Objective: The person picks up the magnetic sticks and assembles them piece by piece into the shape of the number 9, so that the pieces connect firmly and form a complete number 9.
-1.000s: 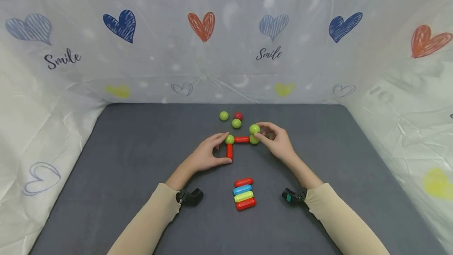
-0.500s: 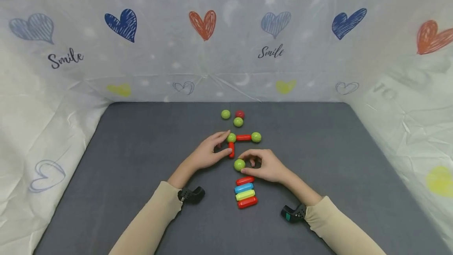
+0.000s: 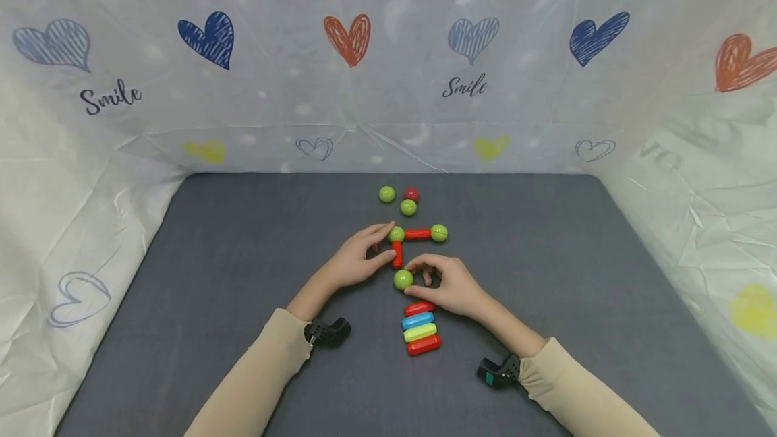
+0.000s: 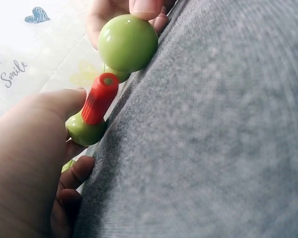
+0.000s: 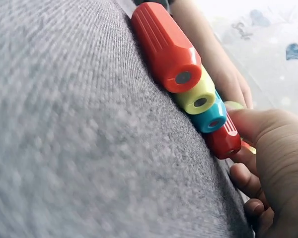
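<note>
A red magnetic rod (image 3: 397, 256) points toward me from a green ball (image 3: 396, 234). A second red rod (image 3: 417, 234) runs right from that ball to another green ball (image 3: 439, 233). My left hand (image 3: 357, 261) holds the corner piece, thumb by the near rod and fingers at the ball. In the left wrist view, a metal disc shows in the rod's free end. My right hand (image 3: 455, 284) pinches a larger-looking green ball (image 3: 403, 280) between thumb and index finger, just short of that rod end, with a small gap visible (image 4: 128, 43).
Closer to me lie a red rod (image 3: 419, 307), a blue rod (image 3: 417, 321), a yellow rod (image 3: 420, 332) and another red rod (image 3: 423, 345), side by side. Behind the joined pieces sit two green balls (image 3: 386, 194) (image 3: 409, 208) and a red ball (image 3: 411, 193) on the dark cloth (image 3: 273, 221).
My right hand has carried the green ball from beside the far-right ball toward me and left, close to the near rod's end. My left thumb has shifted up along that rod.
</note>
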A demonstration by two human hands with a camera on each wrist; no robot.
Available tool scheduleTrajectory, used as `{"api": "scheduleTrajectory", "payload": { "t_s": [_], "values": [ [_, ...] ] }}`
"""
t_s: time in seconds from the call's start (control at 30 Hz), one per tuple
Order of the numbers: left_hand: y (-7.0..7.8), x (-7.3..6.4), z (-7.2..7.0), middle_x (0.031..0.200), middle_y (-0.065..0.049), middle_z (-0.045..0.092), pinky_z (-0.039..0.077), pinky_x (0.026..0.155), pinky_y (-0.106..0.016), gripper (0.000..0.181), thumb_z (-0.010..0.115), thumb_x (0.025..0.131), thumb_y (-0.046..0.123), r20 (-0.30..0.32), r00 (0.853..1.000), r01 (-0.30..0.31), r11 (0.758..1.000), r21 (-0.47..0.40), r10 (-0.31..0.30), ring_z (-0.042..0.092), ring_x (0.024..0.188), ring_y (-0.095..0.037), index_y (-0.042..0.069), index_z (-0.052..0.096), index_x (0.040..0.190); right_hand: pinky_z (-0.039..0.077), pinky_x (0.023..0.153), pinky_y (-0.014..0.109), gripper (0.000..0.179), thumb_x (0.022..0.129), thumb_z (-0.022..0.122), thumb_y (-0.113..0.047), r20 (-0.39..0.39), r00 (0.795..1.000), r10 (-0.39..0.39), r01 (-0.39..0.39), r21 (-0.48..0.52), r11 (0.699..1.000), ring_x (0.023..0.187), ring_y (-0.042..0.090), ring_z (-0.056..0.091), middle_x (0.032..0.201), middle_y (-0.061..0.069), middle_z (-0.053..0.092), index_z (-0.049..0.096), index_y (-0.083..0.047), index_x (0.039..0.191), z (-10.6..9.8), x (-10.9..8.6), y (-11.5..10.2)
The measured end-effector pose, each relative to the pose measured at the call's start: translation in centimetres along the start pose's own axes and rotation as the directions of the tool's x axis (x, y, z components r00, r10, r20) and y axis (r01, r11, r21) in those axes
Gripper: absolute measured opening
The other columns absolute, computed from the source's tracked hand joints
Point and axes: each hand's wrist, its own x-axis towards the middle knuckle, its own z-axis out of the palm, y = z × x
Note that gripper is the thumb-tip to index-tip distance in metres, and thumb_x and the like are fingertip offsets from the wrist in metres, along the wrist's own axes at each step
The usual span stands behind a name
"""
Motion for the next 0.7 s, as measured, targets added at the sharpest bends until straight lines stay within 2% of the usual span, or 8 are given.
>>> {"api": "scheduleTrajectory", "payload": {
  "t_s": [0.1,0.43,0.53,0.63,0.7],
  "values": [
    [0.1,0.0,0.0,0.159,-0.009,0.052,0.049,0.098,-0.048,0.065,0.063,0.108,0.038,-0.002,1.0,0.007,1.0,-0.013,-0.007,0.058,0.106,-0.023,0.013,0.041,0.164,0.046,0.064,0.025,0.031,0.088,0.09,-0.02,-0.023,1.0,0.009,-0.009,-0.01,1.0,0.072,0.007,0.056,0.097,-0.009,0.073,0.077,-0.019,0.116,0.2,0.0,-0.2],
    [0.1,-0.1,-0.1,0.16,-0.009,0.05,0.048,0.1,-0.049,0.068,0.064,0.107,0.04,0.005,1.0,0.028,1.0,-0.009,-0.028,0.058,0.11,-0.024,0.014,0.041,0.165,0.044,0.062,0.024,0.033,0.086,0.091,-0.02,-0.099,0.994,0.048,-0.054,-0.06,0.997,0.069,0.005,0.053,0.084,-0.005,0.067,0.077,-0.015,0.115,1.0,0.1,-1.1],
    [0.3,-0.3,-0.2,0.165,-0.01,0.045,0.046,0.109,-0.054,0.084,0.075,0.099,0.045,0.032,0.999,0.034,0.999,-0.013,-0.033,0.056,0.126,-0.028,0.015,0.036,0.167,0.044,0.062,0.025,0.032,0.086,0.091,-0.02,-0.103,0.993,0.053,-0.06,-0.063,0.996,0.069,0.006,0.053,0.084,-0.005,0.067,0.077,-0.015,0.115,1.1,0.1,-1.1],
    [0.5,-0.4,-0.4,0.169,-0.009,0.038,0.043,0.114,-0.056,0.107,0.087,0.086,0.049,0.069,0.997,0.022,1.0,-0.009,-0.021,0.052,0.135,-0.03,0.014,0.03,0.169,0.043,0.061,0.025,0.032,0.087,0.091,-0.021,-0.103,0.993,0.055,-0.062,-0.065,0.996,0.068,0.006,0.053,0.085,-0.006,0.067,0.077,-0.016,0.115,1.1,0.0,-0.9],
    [0.6,-0.5,-0.5,0.171,-0.009,0.035,0.043,0.114,-0.056,0.117,0.092,0.079,0.05,0.087,0.996,0.006,1.0,-0.007,-0.006,0.052,0.134,-0.03,0.013,0.027,0.17,0.043,0.061,0.024,0.031,0.087,0.091,-0.021,-0.103,0.993,0.056,-0.063,-0.068,0.996,0.069,0.006,0.052,0.086,-0.006,0.067,0.077,-0.017,0.115,1.1,0.0,-0.8]
  ]
}}
